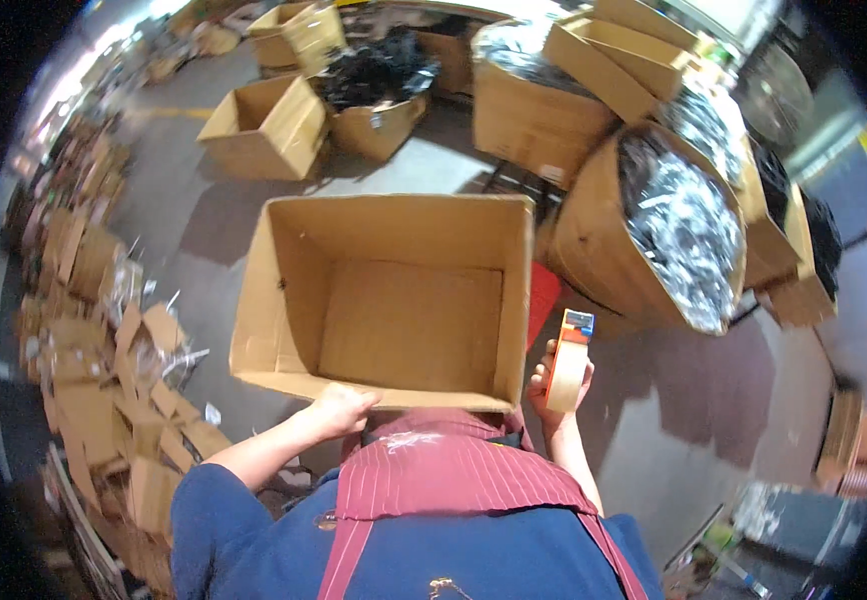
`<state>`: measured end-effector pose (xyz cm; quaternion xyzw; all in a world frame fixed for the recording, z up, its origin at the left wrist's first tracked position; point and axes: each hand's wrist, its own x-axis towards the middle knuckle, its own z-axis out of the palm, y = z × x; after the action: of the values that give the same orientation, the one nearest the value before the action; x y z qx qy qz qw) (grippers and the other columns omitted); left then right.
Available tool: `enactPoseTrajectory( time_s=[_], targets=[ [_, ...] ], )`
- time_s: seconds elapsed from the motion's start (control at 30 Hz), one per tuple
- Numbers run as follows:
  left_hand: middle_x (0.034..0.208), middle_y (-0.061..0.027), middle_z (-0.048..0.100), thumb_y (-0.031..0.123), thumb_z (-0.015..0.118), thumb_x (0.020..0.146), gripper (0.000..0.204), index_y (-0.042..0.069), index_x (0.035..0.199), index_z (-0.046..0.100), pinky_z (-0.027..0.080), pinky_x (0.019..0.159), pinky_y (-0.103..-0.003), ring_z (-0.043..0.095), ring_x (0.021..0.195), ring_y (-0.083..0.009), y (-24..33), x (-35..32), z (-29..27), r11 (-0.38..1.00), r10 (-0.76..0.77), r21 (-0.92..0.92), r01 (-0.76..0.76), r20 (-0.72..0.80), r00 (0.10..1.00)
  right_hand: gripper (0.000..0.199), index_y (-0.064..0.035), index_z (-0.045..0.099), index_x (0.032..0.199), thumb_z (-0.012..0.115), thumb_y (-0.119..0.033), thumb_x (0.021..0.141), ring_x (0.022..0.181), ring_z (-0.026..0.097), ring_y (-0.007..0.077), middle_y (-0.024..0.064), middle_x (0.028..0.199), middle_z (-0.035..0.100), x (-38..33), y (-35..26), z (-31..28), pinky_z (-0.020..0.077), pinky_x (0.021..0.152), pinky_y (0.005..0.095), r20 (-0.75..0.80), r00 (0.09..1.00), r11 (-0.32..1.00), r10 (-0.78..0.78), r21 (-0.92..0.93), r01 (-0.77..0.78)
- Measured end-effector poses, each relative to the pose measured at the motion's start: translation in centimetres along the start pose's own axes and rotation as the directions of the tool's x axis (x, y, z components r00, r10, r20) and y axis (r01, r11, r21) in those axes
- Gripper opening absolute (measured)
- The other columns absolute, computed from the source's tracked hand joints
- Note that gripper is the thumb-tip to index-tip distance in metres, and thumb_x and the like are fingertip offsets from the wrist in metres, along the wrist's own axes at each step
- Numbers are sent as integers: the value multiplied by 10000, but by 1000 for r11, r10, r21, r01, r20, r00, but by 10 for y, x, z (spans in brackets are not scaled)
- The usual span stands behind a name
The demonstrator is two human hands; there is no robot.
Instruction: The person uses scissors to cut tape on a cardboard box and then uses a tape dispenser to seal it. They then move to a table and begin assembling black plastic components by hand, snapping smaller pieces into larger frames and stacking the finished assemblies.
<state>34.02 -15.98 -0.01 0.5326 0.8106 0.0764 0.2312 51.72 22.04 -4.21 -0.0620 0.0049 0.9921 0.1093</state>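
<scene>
Right hand (541, 388) wrapped round the tape dispenser (567, 375), just beside the open carton (409, 320); left hand (342, 411) closed on its near rim, by the apron (454, 482). I'd want that rim steady, fingers clear of the dispenser's far end, probably its cutter.

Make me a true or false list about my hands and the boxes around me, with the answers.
1. The left hand grips the near rim of the large box. True.
2. The large box is closed. False: its top is open, showing the bottom inside.
3. The right hand holds a tape dispenser. True.
4. The apron is green. False: the apron is dark red with pale stripes.
5. Torn cardboard is heaped on the right. False: it lies on the left.
</scene>
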Motion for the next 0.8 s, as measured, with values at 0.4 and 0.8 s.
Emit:
enactPoseTrajectory(
  time_s=[0.4,0.8],
  targets=[
    [787,-243,670,276,700,852,255,26,900,696,535,697,-492,667,760,-430,-126,-19,-25,629,-746,-534,566,-207,633,459,6,614,1140,623,-374,884,810,476,166,26,886,478,153,95,18,466,673,291,-253,907,941,336,58,-333],
    [706,-219,651,347,817,754,403,-8,721,629,506,657,-505,654,696,-408,-333,-64,-47,458,-866,-539,707,-90,492,496,-2,608,1056,474,-425,835,514,327,143,4,657,388,374,212,25,262,487,289,-688,634,683,352,-274,-677]
  ],
)
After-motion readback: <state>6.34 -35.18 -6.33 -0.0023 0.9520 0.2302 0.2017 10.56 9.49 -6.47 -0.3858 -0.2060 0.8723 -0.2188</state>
